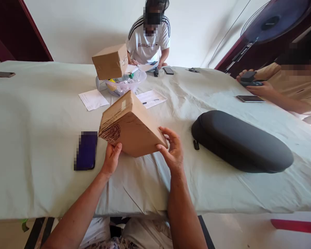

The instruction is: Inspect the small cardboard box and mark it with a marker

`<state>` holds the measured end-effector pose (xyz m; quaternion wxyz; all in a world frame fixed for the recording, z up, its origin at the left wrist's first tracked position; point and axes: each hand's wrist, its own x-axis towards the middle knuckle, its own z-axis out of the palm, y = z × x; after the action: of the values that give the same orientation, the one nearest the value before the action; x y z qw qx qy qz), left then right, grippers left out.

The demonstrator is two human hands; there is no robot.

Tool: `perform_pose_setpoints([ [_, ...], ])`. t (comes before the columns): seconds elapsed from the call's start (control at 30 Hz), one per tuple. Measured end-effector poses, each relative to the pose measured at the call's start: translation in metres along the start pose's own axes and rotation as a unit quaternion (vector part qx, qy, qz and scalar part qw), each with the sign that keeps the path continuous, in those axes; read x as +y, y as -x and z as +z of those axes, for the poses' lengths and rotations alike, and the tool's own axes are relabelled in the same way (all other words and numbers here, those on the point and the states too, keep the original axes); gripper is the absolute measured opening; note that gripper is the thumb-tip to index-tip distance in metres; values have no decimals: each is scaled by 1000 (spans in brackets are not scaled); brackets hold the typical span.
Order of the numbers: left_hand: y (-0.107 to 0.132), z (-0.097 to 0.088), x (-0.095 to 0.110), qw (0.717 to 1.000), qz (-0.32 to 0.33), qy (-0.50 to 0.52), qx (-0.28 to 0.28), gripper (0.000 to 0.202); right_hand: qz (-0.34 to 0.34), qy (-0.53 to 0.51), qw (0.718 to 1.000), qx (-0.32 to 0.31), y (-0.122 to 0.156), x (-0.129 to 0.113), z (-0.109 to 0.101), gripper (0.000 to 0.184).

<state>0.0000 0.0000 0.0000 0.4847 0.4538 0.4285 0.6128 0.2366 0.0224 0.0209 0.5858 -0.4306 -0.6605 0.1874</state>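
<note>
"What is your grip doing?"

"My left grip [111,159] and right grip [173,148] are closed on 1 brown box [134,129]. It tips sideways in front of me, over the desk [223,200]."

"How many boxes?"

"2. The other box [109,62] is up by the 1 bowl [119,90]. I can't tell if the bowl holds it up."

"What else?"

"4 phones [86,152], 1 of them near my left grip. 2 papers [93,99] by the bowl. 1 big dark case [243,141] to my right, with 1 little black thing [196,145] just beside it. 2 other people [150,45] at the desk: 1 in white, 1 in tan."

"What about the desk and the room?"

"The desk has a pale green cloth [41,138] with lots of wrinkles. Behind it is a white wall [88,24], and 1 big fan [271,22] stands at the far right."
</note>
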Motion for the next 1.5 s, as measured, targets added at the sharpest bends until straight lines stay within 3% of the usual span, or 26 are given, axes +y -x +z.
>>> perform_pose_setpoints([
  [0.1,5,6,-9,984,-148,86,-41,51,-58,19,995,76,-1,-5,0,34],
  [0.2,7,3,-10,980,-189,64,-3,48,-88,21,992,93,-2,-6,2,28],
  [0.3,3,-8,-4,987,-129,1,96,59,-96,22,992,73,-1,-4,5,29],
  [0.4,-1,-21,5,978,-12,-84,192,75,-96,23,994,51,1,-2,7,30],
  [0.5,-1,-26,12,964,97,-157,190,70,-103,29,994,39,2,-5,11,29],
  [0.6,0,-24,16,962,153,-188,125,69,-99,37,994,37,5,-13,21,26],
  [0.73,0,-16,18,961,168,-198,95,79,-77,57,993,71,11,-26,39,36],
  [0.87,1,-5,15,950,153,-221,158,93,-60,116,985,112,16,-39,54,52],
  [1.0,3,6,14,932,144,-253,215,108,-42,161,975,147,17,-46,61,56],
  [1.23,7,13,19,939,129,-247,203,100,-26,138,977,161,15,-49,59,38],
  [1.5,10,6,19,952,134,-205,181,80,11,51,986,156,17,-49,54,17],
])
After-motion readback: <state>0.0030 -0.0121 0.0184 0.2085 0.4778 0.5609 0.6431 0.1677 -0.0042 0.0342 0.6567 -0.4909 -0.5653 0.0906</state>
